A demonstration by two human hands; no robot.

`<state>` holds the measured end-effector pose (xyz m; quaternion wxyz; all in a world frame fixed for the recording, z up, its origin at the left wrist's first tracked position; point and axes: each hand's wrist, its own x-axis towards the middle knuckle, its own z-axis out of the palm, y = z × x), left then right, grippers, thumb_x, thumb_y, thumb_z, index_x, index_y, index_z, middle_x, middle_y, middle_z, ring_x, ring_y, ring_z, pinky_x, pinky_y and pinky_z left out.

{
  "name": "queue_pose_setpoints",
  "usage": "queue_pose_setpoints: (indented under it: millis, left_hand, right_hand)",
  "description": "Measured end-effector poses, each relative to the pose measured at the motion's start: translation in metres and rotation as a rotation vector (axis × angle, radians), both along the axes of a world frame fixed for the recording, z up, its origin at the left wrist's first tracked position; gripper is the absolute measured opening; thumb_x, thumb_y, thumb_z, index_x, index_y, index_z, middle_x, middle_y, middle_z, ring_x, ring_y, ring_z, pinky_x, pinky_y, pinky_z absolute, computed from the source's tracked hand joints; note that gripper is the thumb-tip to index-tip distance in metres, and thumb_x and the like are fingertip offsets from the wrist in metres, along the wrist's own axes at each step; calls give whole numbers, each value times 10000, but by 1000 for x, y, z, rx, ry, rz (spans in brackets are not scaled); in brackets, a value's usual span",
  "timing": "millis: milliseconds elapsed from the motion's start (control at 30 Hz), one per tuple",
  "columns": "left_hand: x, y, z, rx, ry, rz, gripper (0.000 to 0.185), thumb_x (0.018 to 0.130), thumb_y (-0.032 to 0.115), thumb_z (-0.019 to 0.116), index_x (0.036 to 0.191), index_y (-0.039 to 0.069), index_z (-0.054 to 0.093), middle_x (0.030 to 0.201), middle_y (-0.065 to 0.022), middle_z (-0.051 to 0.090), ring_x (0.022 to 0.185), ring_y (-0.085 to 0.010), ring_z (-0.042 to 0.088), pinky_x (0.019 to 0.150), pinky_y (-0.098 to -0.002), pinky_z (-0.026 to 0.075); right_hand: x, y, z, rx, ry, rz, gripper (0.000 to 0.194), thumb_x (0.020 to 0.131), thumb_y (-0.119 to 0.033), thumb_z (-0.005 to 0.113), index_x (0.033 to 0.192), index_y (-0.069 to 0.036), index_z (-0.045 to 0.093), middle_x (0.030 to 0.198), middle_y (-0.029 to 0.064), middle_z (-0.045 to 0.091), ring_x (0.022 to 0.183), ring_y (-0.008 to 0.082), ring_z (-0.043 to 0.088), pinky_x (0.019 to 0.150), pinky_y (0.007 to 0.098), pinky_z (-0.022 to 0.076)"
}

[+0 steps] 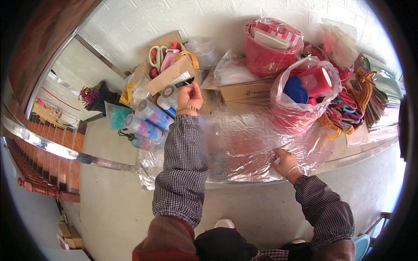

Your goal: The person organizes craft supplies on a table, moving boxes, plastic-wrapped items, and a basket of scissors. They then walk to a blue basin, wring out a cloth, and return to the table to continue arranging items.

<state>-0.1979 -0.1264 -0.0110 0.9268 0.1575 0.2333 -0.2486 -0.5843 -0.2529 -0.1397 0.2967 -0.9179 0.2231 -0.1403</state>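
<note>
My left hand point(190, 97), with a beaded band at the wrist, is raised at the front of an open cardboard box point(169, 76), beside a lidded plastic bottle point(169, 93). Its thumb and fingertips are drawn close; whether something thin lies between them is unclear. Low over the table's near side, my right hand point(286, 162) pinches a small crumpled whitish-purple piece point(275, 158), too small to make out fully. Clear plastic sheeting point(241, 137) covers the tabletop beneath it. Scissors with pale handles point(157, 56) and a pink tool point(169, 58) stand in the box.
Blue-and-pink bottles point(151, 112) and a pump bottle point(140, 141) stand at the left. A red bucket point(271, 62) and a plastic-lined red container point(290, 114) stand right of centre. Farther right, a woven basket point(333, 130) holds scissors point(347, 102). The table's metal edge point(107, 163) curves along the front.
</note>
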Motion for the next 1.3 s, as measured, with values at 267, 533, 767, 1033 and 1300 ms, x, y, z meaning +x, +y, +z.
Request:
queue_pose_setpoints:
  millis: [267, 533, 767, 1033, 1300]
  left_hand:
    - [9, 0, 4, 204, -249, 76, 210, 829, -116, 494, 1030, -63, 517, 957, -99, 577, 920, -223, 603, 877, -334, 564]
    - [-14, 3, -16, 400, -478, 98, 242, 881, -39, 560, 1116, -45, 502, 1053, -78, 554, 983, -224, 596, 881, -276, 549]
    - [17, -21, -6, 586, -622, 184, 168, 846, 13, 632, 946, -96, 551, 950, -163, 621, 826, -245, 645, 756, -283, 569]
    - [16, -28, -28, 1097, -759, 150, 193, 907, 152, 584, 842, -21, 639, 617, -45, 591, 505, -123, 558, 449, -252, 468]
    - [-69, 25, -97, 1608, -1520, 87, 378, 923, 229, 553, 1212, -16, 546, 1120, -209, 597, 1081, -319, 560, 916, -389, 444]
  right_hand:
    - [-1, -2, -5, -3, 38, 9, 302, 708, -216, 682, 981, -106, 614, 855, 106, 670, 757, 301, 654, 669, 391, 519]
    - [-1, -1, 0, -19, 26, 8, 286, 715, -204, 676, 981, -120, 615, 851, 98, 665, 757, 304, 652, 669, 395, 522]
    - [0, -2, -2, 0, 43, 6, 298, 698, -214, 679, 973, -120, 611, 849, 88, 661, 752, 306, 650, 669, 403, 521]
    - [0, -2, 2, -12, 3, 26, 280, 707, -182, 677, 971, -124, 606, 839, 70, 652, 753, 290, 650, 655, 390, 523]
    - [0, -4, -2, 16, -14, 32, 260, 695, -179, 678, 934, -120, 594, 831, 75, 651, 746, 291, 648, 651, 392, 521]
